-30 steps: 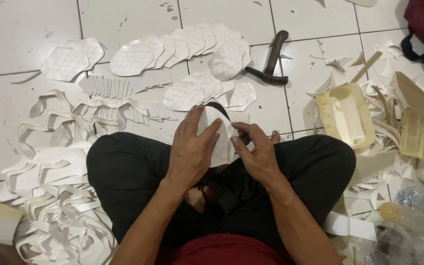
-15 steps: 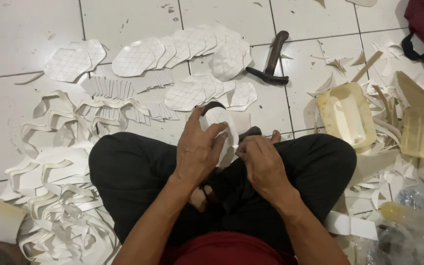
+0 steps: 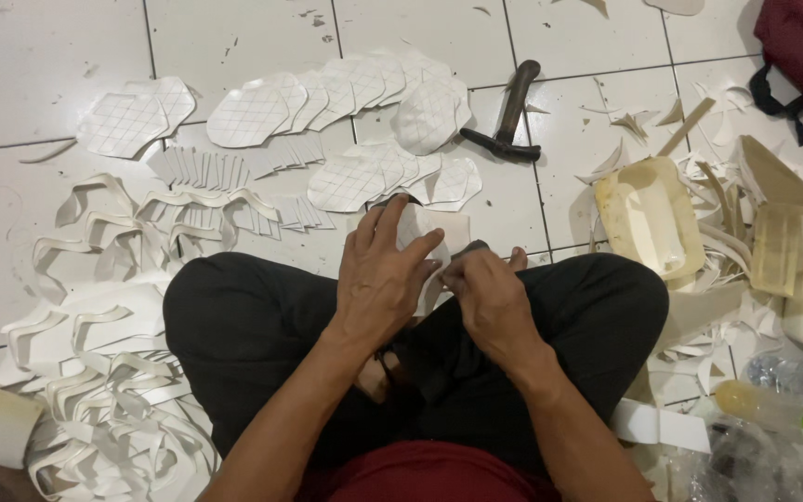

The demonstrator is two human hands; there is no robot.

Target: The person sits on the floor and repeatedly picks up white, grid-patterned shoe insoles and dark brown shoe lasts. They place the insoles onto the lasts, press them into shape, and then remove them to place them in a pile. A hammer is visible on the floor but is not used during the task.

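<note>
The left hand now lies flatter over the white cut sheet piece than half a second earlier, fingers spread across its face. The right hand has closed in from the side, fingertips pinching the piece's lower edge. The piece sits above the crossed legs, at the knees. One cream plastic tray lies to the right. One pile of curved white offcut strips lies to the left. Beyond, about fourteen quilted white panels overlap in two rows. One dark hammer rests farthest out.
</note>
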